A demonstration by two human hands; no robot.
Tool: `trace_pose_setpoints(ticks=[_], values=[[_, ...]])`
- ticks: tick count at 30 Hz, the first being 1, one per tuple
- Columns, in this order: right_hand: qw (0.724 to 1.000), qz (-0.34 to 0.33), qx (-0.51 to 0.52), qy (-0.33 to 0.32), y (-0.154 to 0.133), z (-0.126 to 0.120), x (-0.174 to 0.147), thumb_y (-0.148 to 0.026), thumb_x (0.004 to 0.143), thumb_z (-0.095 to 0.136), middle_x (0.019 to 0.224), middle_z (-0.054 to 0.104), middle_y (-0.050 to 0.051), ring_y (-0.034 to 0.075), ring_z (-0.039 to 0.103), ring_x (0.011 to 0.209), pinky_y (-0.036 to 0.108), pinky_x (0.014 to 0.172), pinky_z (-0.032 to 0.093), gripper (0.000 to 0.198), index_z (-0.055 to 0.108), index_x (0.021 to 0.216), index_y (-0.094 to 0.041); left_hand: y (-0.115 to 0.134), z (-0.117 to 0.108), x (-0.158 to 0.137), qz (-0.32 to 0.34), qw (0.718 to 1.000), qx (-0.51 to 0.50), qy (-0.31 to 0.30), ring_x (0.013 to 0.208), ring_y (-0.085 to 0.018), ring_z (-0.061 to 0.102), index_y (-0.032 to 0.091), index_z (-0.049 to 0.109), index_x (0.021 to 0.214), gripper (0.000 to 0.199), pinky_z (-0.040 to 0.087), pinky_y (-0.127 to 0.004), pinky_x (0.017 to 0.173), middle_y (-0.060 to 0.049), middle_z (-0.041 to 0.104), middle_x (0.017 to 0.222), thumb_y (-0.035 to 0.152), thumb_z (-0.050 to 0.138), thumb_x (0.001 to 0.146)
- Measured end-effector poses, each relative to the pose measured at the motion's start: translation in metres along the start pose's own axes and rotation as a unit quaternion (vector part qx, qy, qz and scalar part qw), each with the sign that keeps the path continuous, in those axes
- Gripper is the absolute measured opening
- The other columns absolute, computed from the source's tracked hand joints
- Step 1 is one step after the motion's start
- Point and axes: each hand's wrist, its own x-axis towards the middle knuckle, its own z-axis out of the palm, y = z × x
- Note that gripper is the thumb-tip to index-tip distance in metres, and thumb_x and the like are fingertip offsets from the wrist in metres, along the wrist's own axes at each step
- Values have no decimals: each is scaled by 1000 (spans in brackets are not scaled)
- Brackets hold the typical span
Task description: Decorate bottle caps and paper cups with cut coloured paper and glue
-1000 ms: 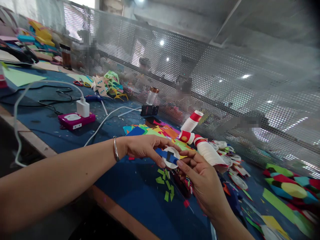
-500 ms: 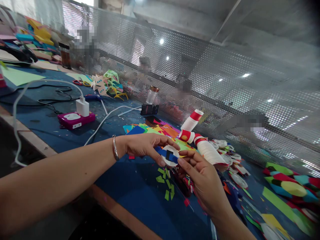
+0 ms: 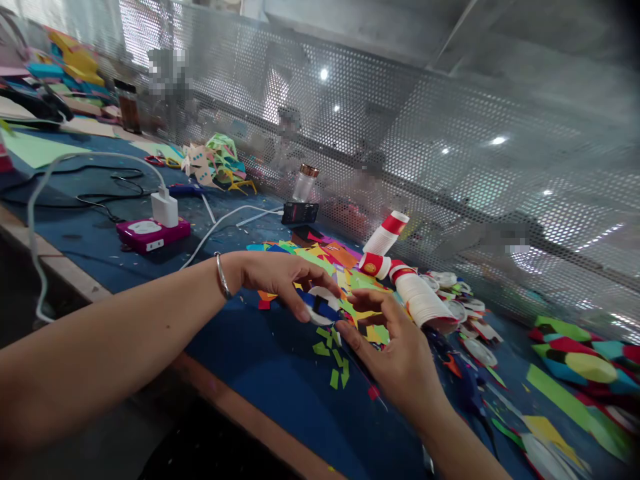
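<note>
Just above the blue table and its scatter of green paper scraps, the left hand pinches a white paper disc between thumb and fingers, a blue strip lying across the disc with its long axis running down toward the right. The right hand sits just right of the disc, fingers loosely open and grasping nothing, its fingertips at the strip's lower end, so the left is the hand on the disc. Beyond the disc lie coloured paper cutouts, then a stack of paper cups, with the perforated metal screen farthest back.
</note>
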Motion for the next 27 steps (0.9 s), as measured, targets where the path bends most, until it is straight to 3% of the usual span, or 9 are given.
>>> trace_pose_setpoints(ticks=[3, 8, 13, 15, 17, 18, 21, 24, 27], values=[[1000, 11, 1, 7, 4, -3, 1, -45, 87, 73, 112, 70, 10, 26, 68, 96, 41, 78, 57, 41, 61, 119, -23, 0, -5, -4, -26, 996, 77, -33, 104, -22, 63, 32, 69, 123, 62, 48, -31, 88, 1, 71, 113, 29, 89, 65], [999, 23, 5, 29, 9, -8, 3, -45, 92, 68, 107, 71, 9, 24, 69, 90, 38, 76, 57, 34, 63, 117, -22, 3, -7, -11, -47, 980, 187, -38, 102, -26, 62, 33, 74, 118, 61, 47, -33, 89, -2, 72, 110, 33, 89, 59], [998, 22, 0, 52, 12, -15, 6, -43, 93, 65, 101, 71, 7, 22, 68, 85, 36, 74, 56, 27, 65, 111, -22, 13, -38, -13, -58, 966, 250, -22, 102, -24, 61, 33, 68, 128, 68, 47, -30, 86, -3, 70, 123, 37, 86, 62], [997, 33, 1, 65, 13, -19, 7, -42, 93, 66, 98, 71, 6, 21, 68, 82, 35, 74, 56, 25, 66, 109, -22, 14, -57, -4, -81, 960, 266, 24, 102, -22, 63, 28, 67, 130, 61, 47, -28, 85, -4, 70, 124, 36, 78, 71], [996, 44, 1, 78, 14, -22, 8, -42, 92, 66, 96, 71, 5, 20, 67, 79, 34, 73, 55, 25, 67, 107, -22, 9, -71, 12, -158, 928, 312, 126, 106, -21, 64, 26, 68, 128, 50, 46, -27, 89, -4, 70, 127, 34, 68, 78], [995, 46, 0, 85, 15, -23, 8, -42, 92, 67, 95, 71, 5, 20, 67, 78, 33, 72, 55, 24, 67, 106, -22, 3, -76, 21, -181, 914, 332, 148, 109, -23, 64, 22, 68, 128, 50, 46, -29, 91, -7, 70, 128, 32, 66, 80], [994, 43, -12, 95, 20, -26, 10, -42, 91, 66, 92, 71, 5, 20, 66, 76, 32, 70, 54, 24, 68, 104, -22, -17, -81, 47, -223, 886, 372, 162, 114, -30, 63, 12, 69, 125, 53, 43, -37, 97, -17, 69, 128, 27, 69, 74], [994, 46, -24, 100, 28, -28, 11, -43, 92, 66, 93, 71, 4, 20, 65, 76, 32, 69, 53, 25, 68, 104, -22, -35, -83, 63, -239, 871, 398, 161, 121, -33, 59, 18, 73, 119, 53, 37, -42, 105, -14, 69, 131, 31, 77, 68], [993, 48, -27, 107, 34, -30, 13, -43, 92, 65, 94, 71, 4, 20, 66, 78, 33, 71, 52, 25, 68, 103, -22, -43, -87, 69, -249, 864, 404, 166, 116, -31, 62, 23, 76, 108, 51, 37, -40, 105, -8, 75, 119, 33, 83, 59]])
